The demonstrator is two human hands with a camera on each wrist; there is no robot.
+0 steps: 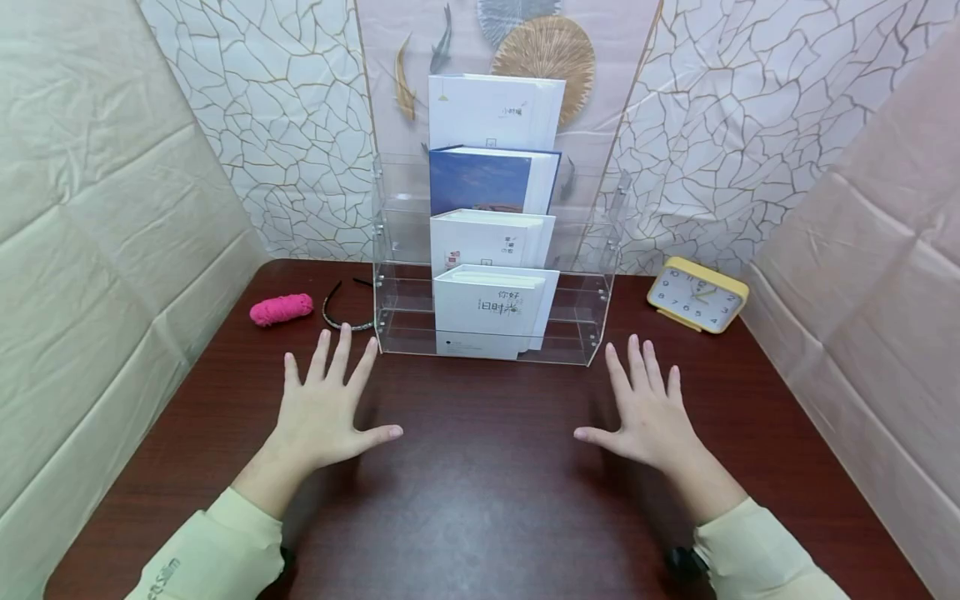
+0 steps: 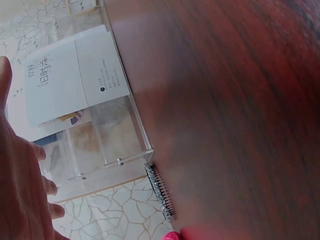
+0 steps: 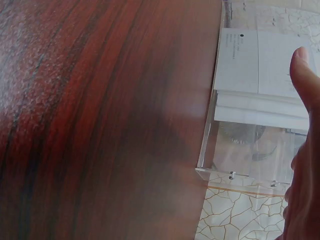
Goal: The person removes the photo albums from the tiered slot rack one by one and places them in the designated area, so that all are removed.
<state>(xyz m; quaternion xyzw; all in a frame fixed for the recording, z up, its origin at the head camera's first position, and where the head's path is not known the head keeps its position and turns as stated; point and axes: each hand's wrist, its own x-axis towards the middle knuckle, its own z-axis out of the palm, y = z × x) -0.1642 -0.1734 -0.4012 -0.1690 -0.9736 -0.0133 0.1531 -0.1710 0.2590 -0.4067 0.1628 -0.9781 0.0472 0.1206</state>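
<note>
My left hand is spread with straight fingers over the table, just in front of the left corner of a clear acrylic book rack. It holds nothing. Mirroring it on the right, my right hand also has its fingers fanned out, thumb pointing inward, and nothing in its grasp. Between and beyond the hands, the tiered rack carries a column of books: a white book in front, another white book behind it, then a blue-covered book, and a white book at the top.
A pink yarn skein lies at the table's left rear, with a dark beaded headband beside the rack. At the right rear stands a yellow alarm clock. Fabric walls enclose the dark brown table at the back and both sides.
</note>
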